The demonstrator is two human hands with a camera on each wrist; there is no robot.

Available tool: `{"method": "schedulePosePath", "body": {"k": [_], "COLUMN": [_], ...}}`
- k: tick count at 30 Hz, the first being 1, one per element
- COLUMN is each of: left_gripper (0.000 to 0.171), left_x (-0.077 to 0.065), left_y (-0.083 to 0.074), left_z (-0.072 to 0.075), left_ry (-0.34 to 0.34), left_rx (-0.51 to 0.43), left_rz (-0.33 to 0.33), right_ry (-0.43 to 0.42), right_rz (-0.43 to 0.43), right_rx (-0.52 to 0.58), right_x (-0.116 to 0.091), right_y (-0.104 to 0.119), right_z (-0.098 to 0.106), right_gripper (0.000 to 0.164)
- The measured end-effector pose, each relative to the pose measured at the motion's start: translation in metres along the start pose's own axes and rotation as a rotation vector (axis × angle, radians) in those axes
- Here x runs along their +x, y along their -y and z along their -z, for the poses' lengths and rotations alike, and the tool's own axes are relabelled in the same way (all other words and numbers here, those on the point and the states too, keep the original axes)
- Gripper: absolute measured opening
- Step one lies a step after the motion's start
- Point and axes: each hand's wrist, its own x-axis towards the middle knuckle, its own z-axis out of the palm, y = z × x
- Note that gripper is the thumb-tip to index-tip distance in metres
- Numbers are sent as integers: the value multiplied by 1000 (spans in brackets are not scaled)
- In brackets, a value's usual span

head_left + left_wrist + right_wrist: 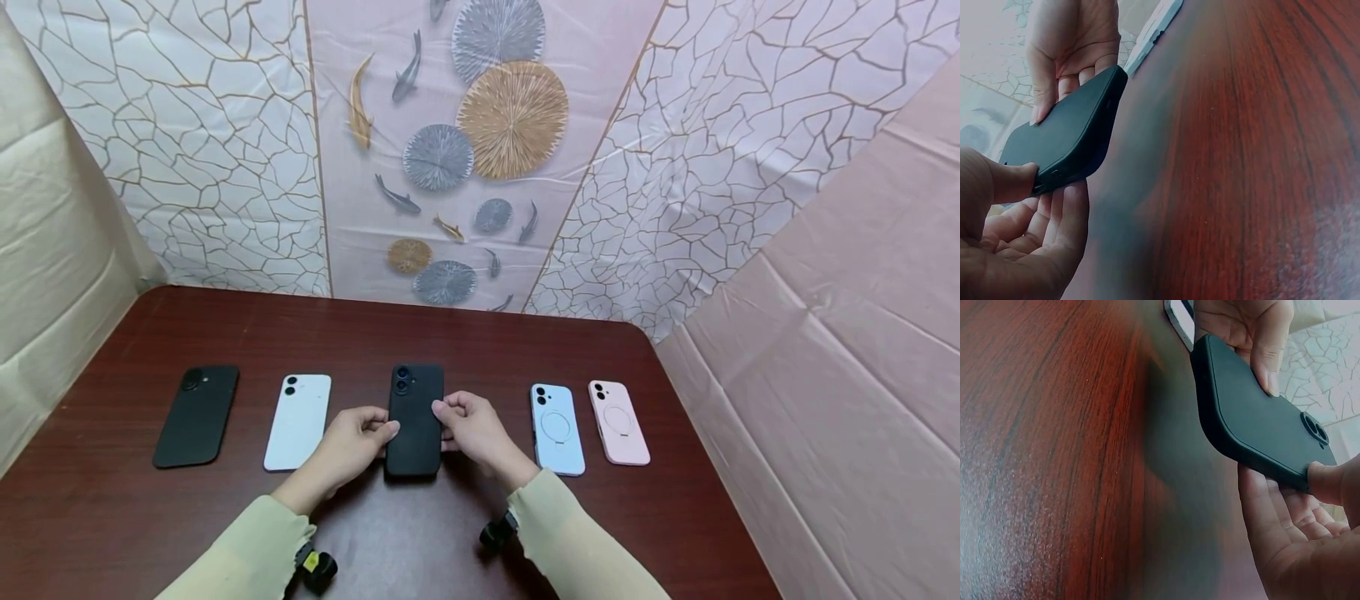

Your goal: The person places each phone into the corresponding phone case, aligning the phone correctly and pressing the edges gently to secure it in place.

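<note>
A black phone (416, 433) with a matte back and two camera lenses at its top left is held between both hands, back side up. My left hand (352, 446) pinches its left edge, thumb on the back and fingers beneath. On the opposite edge my right hand (480, 433) grips it the same way. Both wrist views show the phone (1254, 406) raised over the table, a dark shadow or reflection under it. Its underside is hidden.
Left of the hands lie a dark phone (198, 417) and a white phone (298, 425). To the right are a light blue phone (557, 429) and a pink phone (619, 423), each with a ring on its back. The brown table (450, 542) meets a patterned cloth (442, 225) behind.
</note>
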Motion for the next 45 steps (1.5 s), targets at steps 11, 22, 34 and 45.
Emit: {"method": "schedulePosePath", "body": {"k": [11, 22, 34, 45], "left_gripper": [36, 71, 67, 69], "left_x": [1, -2, -4, -5], "left_y": [0, 2, 2, 0], "left_z": [0, 1, 1, 0], "left_ry": [37, 228, 215, 209], "left_rx": [3, -42, 11, -9], "left_rz": [-13, -51, -91, -98], "right_ry": [-31, -89, -100, -107], "right_rz": [6, 10, 5, -6], "right_rx": [17, 8, 7, 12], "right_x": [3, 4, 4, 4], "right_y": [-2, -2, -4, -4], "right_z": [0, 1, 1, 2], "right_gripper": [23, 25, 26, 26]}}
